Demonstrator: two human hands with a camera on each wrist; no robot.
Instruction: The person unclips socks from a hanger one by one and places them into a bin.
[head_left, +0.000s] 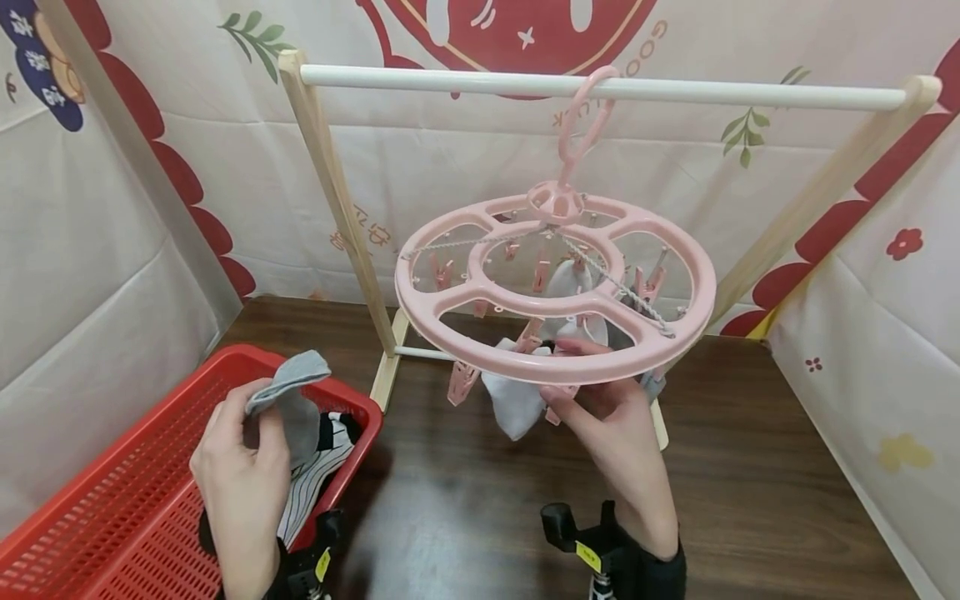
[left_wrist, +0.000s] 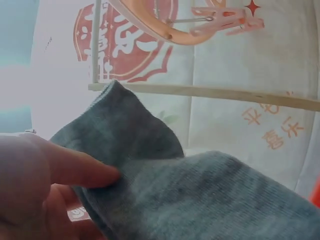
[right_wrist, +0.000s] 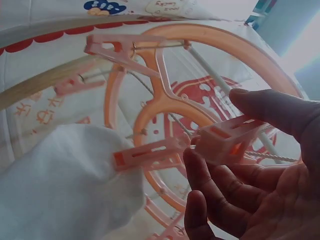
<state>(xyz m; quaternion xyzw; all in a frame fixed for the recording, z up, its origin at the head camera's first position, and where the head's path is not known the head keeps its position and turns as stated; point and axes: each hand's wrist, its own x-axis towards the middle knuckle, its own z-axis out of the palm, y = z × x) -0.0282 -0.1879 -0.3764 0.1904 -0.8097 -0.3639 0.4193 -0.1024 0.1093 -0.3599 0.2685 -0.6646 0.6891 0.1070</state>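
Note:
My left hand (head_left: 243, 479) pinches a grey sock (head_left: 300, 371) between thumb and fingers, above the end of the red basket. Close up in the left wrist view, the sock (left_wrist: 145, 135) hangs folded over from the fingers. My right hand (head_left: 626, 442) is at the front rim of a round pink clip hanger (head_left: 480, 350). In the right wrist view its thumb and fingers pinch a pink clothespin (right_wrist: 220, 142) hanging from that ring. Beside this clothespin, another clip (right_wrist: 150, 155) holds a white sock (right_wrist: 70, 185). The rim hides part of my right fingers in the head view.
The hanger hooks onto a white bar (head_left: 450, 81) on a wooden stand (head_left: 341, 208). More clips and light socks (head_left: 570, 283) hang beneath the ring. At left, the red basket (head_left: 82, 475) contains a striped dark-and-white garment (head_left: 318, 475). Printed cloth walls (head_left: 300, 167) surround the brown table (head_left: 450, 500).

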